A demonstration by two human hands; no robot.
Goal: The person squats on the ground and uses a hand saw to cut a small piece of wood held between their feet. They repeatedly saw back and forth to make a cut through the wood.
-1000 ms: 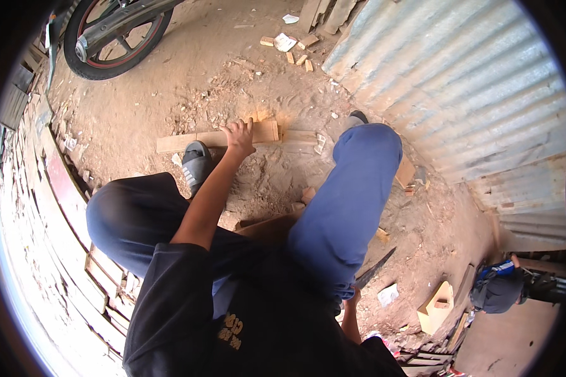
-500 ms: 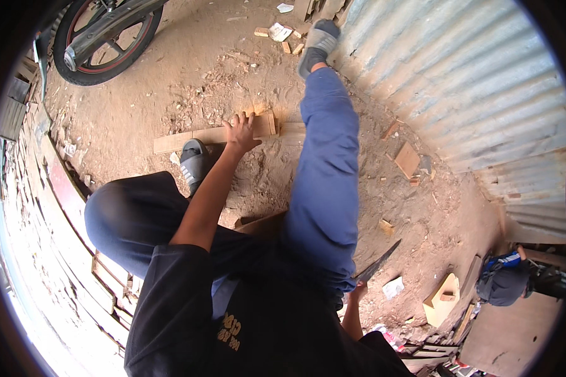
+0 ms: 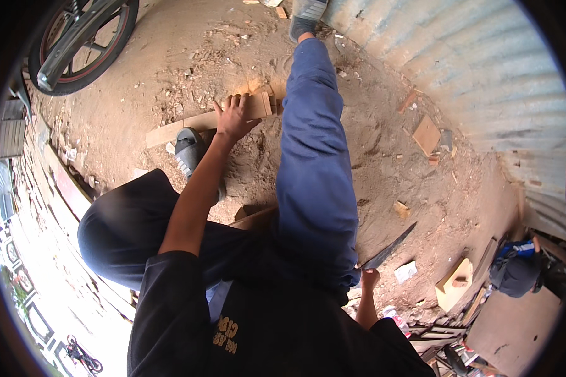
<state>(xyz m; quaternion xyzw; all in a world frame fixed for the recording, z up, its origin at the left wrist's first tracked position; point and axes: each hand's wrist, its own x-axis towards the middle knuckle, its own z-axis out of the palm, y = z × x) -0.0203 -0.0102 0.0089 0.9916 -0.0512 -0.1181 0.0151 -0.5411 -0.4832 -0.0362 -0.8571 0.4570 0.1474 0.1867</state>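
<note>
A wooden plank (image 3: 198, 122) lies on the dirt, with a small end piece at its right tip and orange-brown dust beside it. My left hand (image 3: 234, 118) presses down on the plank near that end, fingers bent over the far edge and thumb out to the right. My left sandalled foot (image 3: 188, 151) rests against the plank's near side. To the right of my outstretched leg, my right hand (image 3: 370, 278) is closed around the handle end of what looks like a handsaw (image 3: 388, 249). Its dark, tapering blade points up and right; teeth cannot be made out.
A motorcycle wheel (image 3: 85, 47) stands at the upper left. Corrugated metal sheeting (image 3: 446, 63) borders the right. Wood offcuts (image 3: 426, 135), white paper (image 3: 405, 272) and a yellowish board (image 3: 449, 292) lie on the ground. A dark backpack-like bundle (image 3: 516, 273) sits at the far right.
The view has shifted, and more of my right hand shows beside my leg. The saw is still in it. My left hand stays on the plank, its fingers now closer together.
</note>
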